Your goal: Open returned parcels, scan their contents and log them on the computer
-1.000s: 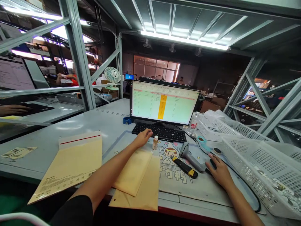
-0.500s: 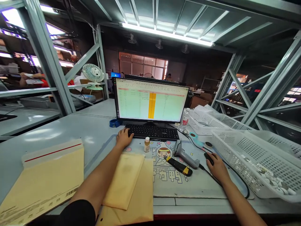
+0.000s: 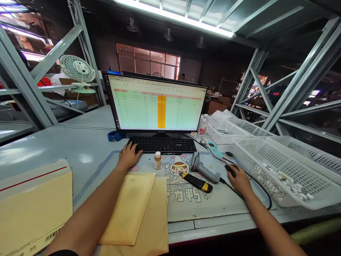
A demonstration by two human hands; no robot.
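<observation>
1. L hand: my left hand lies palm down at the left end of the keyboard; fingers loosely spread, tips on the edge keys; it grips nothing.
2. R hand: my right hand is cupped over the black mouse; light hold, fingers draped on top, so most of the mouse is hidden.
3. Where things sit: keyboard just below the monitor, which shows a green sheet w/ one orange column; mouse on the right part of the desk mat, just beside the white basket.
4. Crowded middle: small bottle upright just in front of the keyboard, near my L hand; barcode scanner and black-yellow cutter lie between the bottle and the mouse.
5. My L forearm crosses the padded envelopes.
6. Doing it well, imo: eyes on the orange column; small wrist moves w/ the mouse, since scanner and basket hem it in; mind the cable looping by the basket; L wrist low and clear of the bottle, which looks easy to tip; press keys w/ fingertips only; don't drag the envelopes w/ the arm.
</observation>
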